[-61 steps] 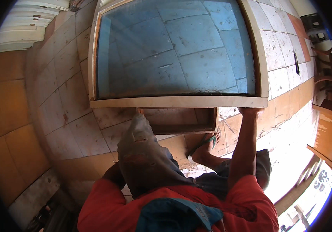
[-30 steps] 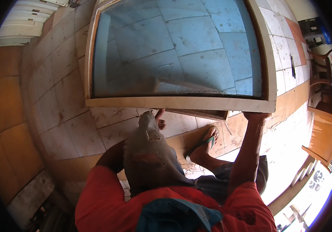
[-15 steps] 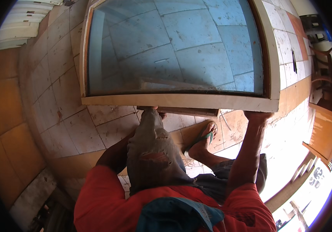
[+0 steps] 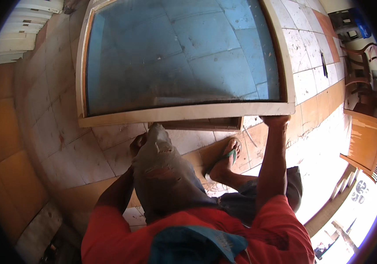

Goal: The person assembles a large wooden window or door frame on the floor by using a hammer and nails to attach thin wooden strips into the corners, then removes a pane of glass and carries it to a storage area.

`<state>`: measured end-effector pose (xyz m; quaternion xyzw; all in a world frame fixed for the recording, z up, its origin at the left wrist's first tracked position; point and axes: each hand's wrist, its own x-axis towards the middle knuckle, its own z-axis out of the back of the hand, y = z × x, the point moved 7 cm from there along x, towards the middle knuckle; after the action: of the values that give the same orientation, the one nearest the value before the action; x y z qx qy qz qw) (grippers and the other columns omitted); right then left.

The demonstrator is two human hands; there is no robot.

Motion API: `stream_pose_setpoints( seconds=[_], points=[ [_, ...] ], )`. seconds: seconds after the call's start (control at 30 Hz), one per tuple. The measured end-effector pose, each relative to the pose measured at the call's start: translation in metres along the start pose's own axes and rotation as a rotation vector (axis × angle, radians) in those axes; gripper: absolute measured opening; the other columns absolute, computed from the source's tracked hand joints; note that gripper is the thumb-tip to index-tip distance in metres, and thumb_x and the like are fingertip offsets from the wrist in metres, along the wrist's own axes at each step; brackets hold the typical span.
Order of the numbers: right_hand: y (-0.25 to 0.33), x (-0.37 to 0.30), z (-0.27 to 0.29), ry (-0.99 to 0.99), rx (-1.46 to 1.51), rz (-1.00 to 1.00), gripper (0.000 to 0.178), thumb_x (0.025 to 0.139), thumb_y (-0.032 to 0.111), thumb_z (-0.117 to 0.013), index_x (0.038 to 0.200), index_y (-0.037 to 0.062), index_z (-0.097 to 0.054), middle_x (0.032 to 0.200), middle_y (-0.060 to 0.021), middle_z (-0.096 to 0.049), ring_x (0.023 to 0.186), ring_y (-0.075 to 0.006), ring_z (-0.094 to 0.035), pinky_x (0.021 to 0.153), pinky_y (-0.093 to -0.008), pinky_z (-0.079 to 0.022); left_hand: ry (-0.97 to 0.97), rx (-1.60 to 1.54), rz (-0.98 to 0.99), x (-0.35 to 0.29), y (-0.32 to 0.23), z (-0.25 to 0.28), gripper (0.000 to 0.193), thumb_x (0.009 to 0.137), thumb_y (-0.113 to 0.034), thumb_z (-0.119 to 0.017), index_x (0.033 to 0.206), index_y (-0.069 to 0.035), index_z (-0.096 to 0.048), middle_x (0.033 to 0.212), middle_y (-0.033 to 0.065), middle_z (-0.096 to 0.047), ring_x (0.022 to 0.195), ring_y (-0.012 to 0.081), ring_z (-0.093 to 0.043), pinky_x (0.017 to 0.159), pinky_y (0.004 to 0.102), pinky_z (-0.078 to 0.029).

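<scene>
A large framed glass panel (image 4: 188, 112), with blue-tinted glass and a pale wooden border, is tilted up in front of me. My right hand (image 4: 276, 120) grips its near edge by the right corner, fingers tucked underneath. Just left of my raised knee, my left hand (image 4: 138, 143) is away from the panel's edge. Its fingers look bent, but shadow and the knee partly hide them. The near edge of the panel sits at the top of that knee. Below it shows a smaller wooden frame-like piece (image 4: 221, 124), mostly covered.
Dirty pale floor tiles (image 4: 302, 64) surround me, crossed by an orange-brown band. A thin dark tool (image 4: 324, 65) lies on the right. Beyond are a wooden chair (image 4: 360, 66) and an orange wooden panel (image 4: 362, 141). White slatted pieces (image 4: 25, 26) stand at the upper left.
The glass panel has shifted left, its left end dipping a little. My left hand has come off the near edge to beside my knee. My right hand has moved left with the panel.
</scene>
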<state>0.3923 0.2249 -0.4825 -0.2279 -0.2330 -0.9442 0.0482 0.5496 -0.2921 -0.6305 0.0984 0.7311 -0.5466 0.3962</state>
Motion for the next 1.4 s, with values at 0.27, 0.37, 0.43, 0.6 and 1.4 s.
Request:
stream_pose_setpoints(
  seconds=[0.27,0.37,0.43,0.6,1.4],
  points=[
    [-0.006,-0.02,-0.006,-0.028,0.162,0.094,0.057,0.063,0.018,-0.085,0.113,0.0022,-0.062,0.107,-0.0155,-0.065,0.097,-0.0306,-0.065,0.084,-0.0398,-0.052,-0.288,-0.005,-0.038,-0.021,-0.038,0.048,0.031,0.096,-0.03,-0.055,0.09,0.001,-0.059,0.083,0.0086,-0.064,0.069,0.0168,-0.063,0.062,0.0311,-0.053],
    [0.006,-0.012,0.002,-0.124,0.211,0.149,0.059,0.064,0.018,-0.085,0.114,0.0001,-0.06,0.108,-0.0177,-0.065,0.099,-0.0328,-0.064,0.087,-0.0411,-0.051,-0.227,0.365,-0.659,-0.017,-0.064,0.052,0.028,0.095,-0.026,-0.056,0.085,-0.001,-0.059,0.073,0.0072,-0.061,0.065,0.0153,-0.061,0.06,0.0286,-0.051],
    [-0.004,-0.015,-0.003,-0.072,0.403,0.045,0.06,0.068,0.016,-0.082,0.12,-0.0006,-0.056,0.111,-0.0155,-0.063,0.103,-0.0305,-0.063,0.089,-0.0403,-0.05,-0.224,0.549,-0.879,-0.027,-0.11,0.023,0.026,0.096,-0.024,-0.055,0.084,-0.001,-0.06,0.072,0.0075,-0.061,0.064,0.0142,-0.06,0.059,0.0278,-0.049],
    [-0.012,-0.022,-0.02,0.021,0.49,0.012,0.064,0.071,0.012,-0.079,0.127,0.0021,-0.05,0.118,-0.0113,-0.06,0.109,-0.0256,-0.059,0.092,-0.0393,-0.05,-0.24,0.575,-0.919,-0.036,-0.179,-0.005,0.024,0.096,-0.019,-0.053,0.084,0.0,-0.061,0.069,0.0079,-0.061,0.063,0.0112,-0.058,0.056,0.0259,-0.046],
    [-0.101,0.065,0.033,0.828,0.363,-1.397,0.078,0.088,0.053,-0.047,0.149,0.0095,-0.023,0.149,-0.0263,-0.027,0.133,-0.0441,-0.034,0.095,-0.0724,-0.031,0.607,0.938,-1.248,-0.01,-0.273,-0.19,0.019,0.084,-0.021,-0.07,0.094,-0.005,-0.065,0.092,0.0135,-0.067,0.088,0.0299,-0.064,0.078,0.038,-0.051]
  ],
)
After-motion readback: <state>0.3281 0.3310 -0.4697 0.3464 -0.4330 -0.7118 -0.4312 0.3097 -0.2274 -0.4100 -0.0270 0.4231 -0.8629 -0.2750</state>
